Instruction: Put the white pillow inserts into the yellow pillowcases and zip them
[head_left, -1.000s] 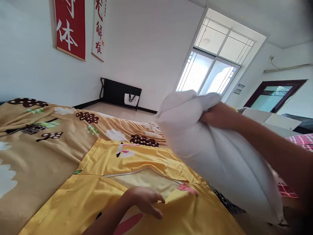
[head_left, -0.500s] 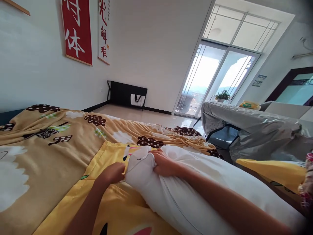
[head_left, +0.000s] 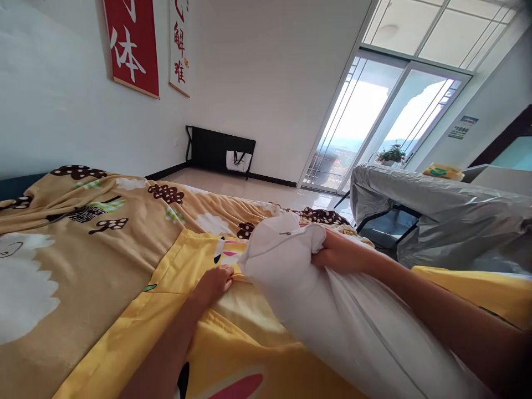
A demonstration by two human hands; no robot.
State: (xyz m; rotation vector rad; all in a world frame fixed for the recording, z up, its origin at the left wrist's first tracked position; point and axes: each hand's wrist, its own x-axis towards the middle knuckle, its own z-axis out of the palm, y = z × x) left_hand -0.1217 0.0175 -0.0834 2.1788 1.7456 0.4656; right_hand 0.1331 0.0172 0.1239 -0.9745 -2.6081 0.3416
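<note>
My right hand (head_left: 343, 254) is closed around one end of a white pillow (head_left: 286, 277), which is raised at that end and has a seam along its side. A small zipper pull shows near its corner. To the left, my left hand (head_left: 214, 282) has its fingers curled over the edge of a yellow pillowcase (head_left: 249, 354) printed with rabbit shapes. The pillowcase lies flat, its paler inner side showing between my left hand and the pillow. My right fingertips are hidden behind folds of the pillow's fabric.
A tan patterned blanket (head_left: 124, 249) spreads under the pillowcase and to the left. Another yellow piece of bedding (head_left: 469, 291) lies at the right. Beyond stands a table draped in plastic (head_left: 436, 191). A black folded frame (head_left: 216, 145) leans against the far wall.
My right hand has lifted the pillow's end and moved it right, away from my left hand. The left hand has shifted slightly right, still on the yellow fabric. The view has tilted a little.
</note>
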